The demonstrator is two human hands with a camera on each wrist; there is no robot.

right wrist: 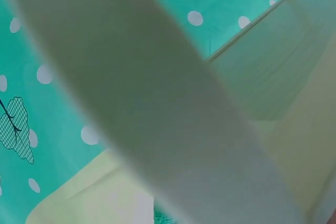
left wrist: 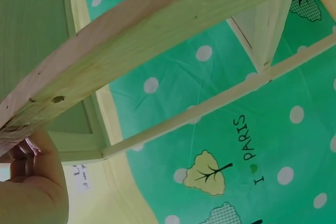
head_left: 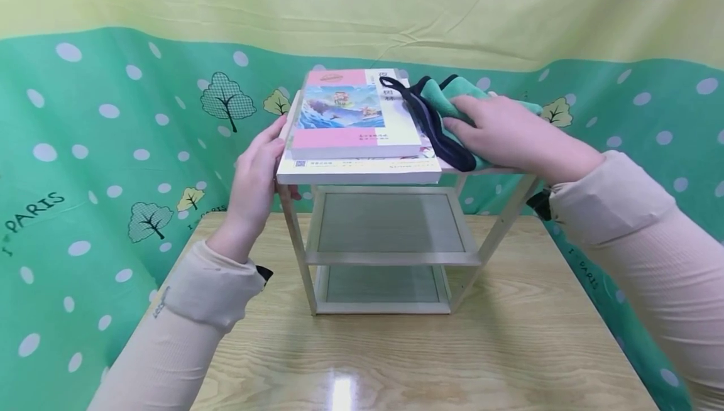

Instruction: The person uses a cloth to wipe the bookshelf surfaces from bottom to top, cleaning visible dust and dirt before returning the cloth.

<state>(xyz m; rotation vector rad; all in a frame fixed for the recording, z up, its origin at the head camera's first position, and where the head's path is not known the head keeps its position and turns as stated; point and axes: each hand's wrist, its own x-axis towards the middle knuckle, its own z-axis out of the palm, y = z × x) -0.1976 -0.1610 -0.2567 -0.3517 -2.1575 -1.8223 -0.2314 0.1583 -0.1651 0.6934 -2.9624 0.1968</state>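
Observation:
A small three-tier wooden shelf stands on the table. On its top lie two books: a pink-and-white picture-covered book over a larger white one. My left hand holds the shelf's top at its left side, thumb beside the books. In the left wrist view its curled fingers reach under the wooden frame. My right hand grips a green cloth with black edging and a loop, bunched on the top's right part and overlapping the books' right edge.
The wood-grain table extends in front of and beside the shelf. Behind hangs a green-and-yellow curtain with dots and trees. In the right wrist view a blurred shelf bar crosses close to the camera.

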